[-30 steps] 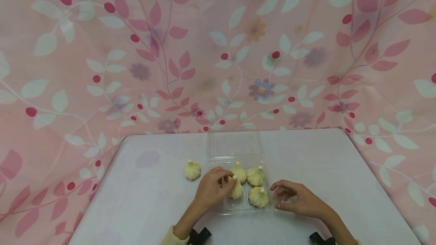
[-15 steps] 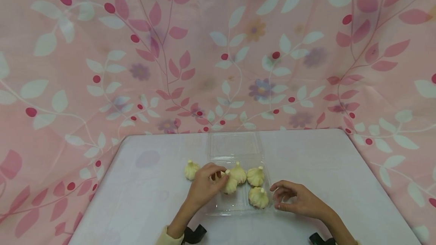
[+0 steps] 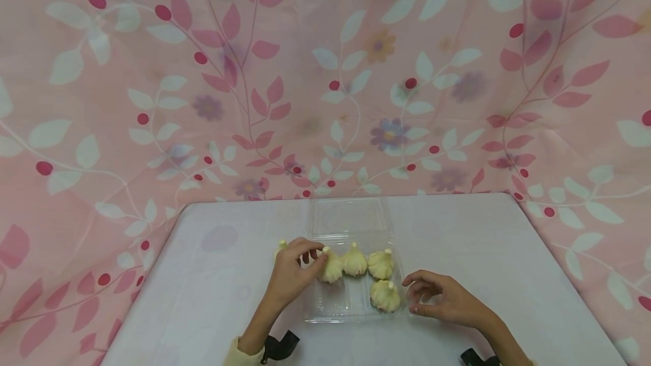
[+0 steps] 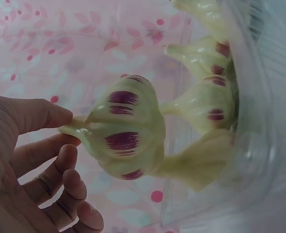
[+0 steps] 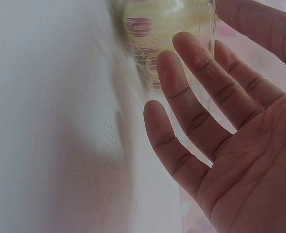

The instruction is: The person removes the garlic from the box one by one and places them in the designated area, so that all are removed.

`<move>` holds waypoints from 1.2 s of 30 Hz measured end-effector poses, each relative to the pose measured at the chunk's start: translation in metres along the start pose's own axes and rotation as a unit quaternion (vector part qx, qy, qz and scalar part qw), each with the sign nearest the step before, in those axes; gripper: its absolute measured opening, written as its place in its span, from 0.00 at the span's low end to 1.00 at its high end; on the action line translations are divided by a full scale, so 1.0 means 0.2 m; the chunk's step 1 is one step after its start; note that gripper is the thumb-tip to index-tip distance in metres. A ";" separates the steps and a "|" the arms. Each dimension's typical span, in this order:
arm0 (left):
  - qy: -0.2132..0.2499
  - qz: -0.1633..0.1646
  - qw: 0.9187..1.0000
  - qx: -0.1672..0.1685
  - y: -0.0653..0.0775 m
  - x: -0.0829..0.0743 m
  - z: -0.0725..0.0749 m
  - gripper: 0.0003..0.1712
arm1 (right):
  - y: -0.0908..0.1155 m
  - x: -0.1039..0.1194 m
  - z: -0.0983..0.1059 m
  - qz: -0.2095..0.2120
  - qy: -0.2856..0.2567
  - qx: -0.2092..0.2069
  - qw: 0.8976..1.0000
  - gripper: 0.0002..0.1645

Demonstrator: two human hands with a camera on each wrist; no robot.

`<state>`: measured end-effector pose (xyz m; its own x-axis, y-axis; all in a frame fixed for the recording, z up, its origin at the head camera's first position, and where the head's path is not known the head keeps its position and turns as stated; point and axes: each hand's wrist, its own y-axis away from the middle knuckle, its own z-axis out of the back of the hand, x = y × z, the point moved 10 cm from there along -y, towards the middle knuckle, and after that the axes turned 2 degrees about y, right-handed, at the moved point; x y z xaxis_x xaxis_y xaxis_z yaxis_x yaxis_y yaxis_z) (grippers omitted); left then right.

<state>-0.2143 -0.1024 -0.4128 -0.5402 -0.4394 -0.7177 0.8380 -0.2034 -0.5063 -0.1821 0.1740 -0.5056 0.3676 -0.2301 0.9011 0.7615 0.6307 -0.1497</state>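
Observation:
Between thumb and forefinger my left hand (image 3: pixel 292 275) pinches the stem of a garlic bulb (image 3: pixel 331 268). In the left wrist view this bulb (image 4: pixel 126 131) is pale, with purple streaks, and is held sideways to that camera. It hangs over the far left part of a clear plastic clamshell box (image 3: pixel 325 319). Inside the box are three more bulbs: one at the far middle (image 3: pixel 354 261), one at the far right (image 3: pixel 381 264) and one at the near right (image 3: pixel 385 297). My right hand (image 3: pixel 447 299) rests beside the box's right wall, fingers loosely bent, holding nothing.
Another garlic bulb (image 3: pixel 280 246) lies on the white table (image 3: pixel 203 275) left of the box, partly hidden by my left hand. The box's lid (image 3: pixel 350 217) lies folded back toward the far edge. A pink floral cloth (image 3: pixel 305 72) hangs behind.
My left hand has moved left and a little away, bringing the garlic bulb from the middle of the box to its far left part. The right hand has stayed in place.

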 end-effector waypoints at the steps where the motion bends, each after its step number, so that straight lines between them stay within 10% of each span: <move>1: 0.000 0.001 1.000 -0.003 0.00 0.00 0.01 0.08 | 0.00 0.00 0.00 0.001 0.000 0.000 1.000 0.25; 36: -0.041 0.024 0.993 -0.104 -0.01 0.13 0.42 0.08 | 0.00 -0.04 0.00 -0.012 0.000 -0.003 1.000 0.25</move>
<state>-0.2238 -0.1865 -0.3905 -0.4850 -0.5157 -0.7063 0.8242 0.0005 -0.5663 -0.1849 0.1762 -0.5117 0.3492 -0.2451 0.9044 0.7737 0.6200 -0.1307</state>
